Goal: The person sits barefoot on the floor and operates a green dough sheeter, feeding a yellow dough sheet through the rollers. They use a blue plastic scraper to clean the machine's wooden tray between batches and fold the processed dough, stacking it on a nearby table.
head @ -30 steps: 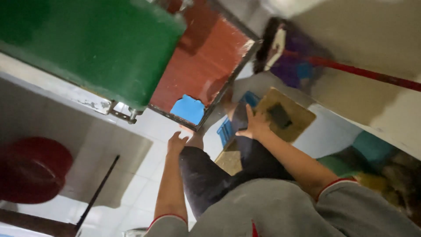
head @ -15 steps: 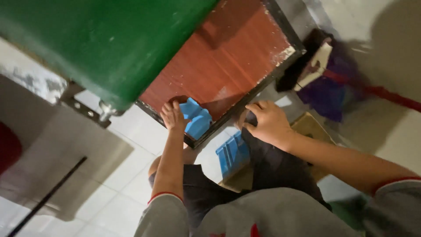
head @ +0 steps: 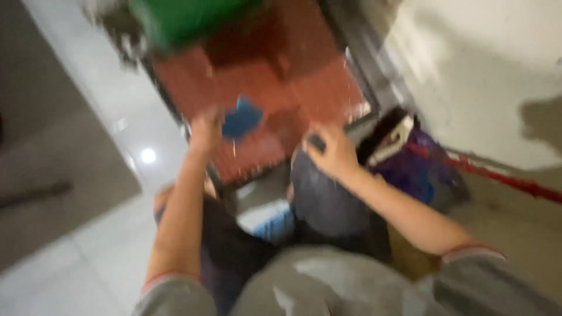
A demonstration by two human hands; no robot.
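The view has swung since half a second ago, and the red tiled floor now runs up the middle. Nearest, both forearms reach forward over the bent knees. The left hand (head: 205, 130) has lifted; its fingers grasp the blue cloth (head: 242, 117) above the red tiles (head: 328, 88). The right hand (head: 329, 153) is clenched around something small and dark, blurred

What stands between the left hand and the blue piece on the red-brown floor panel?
Nothing visible does. The left hand is right beside the blue piece, apparently touching its edge; blur hides the grip. The right hand rests apart on a knee.
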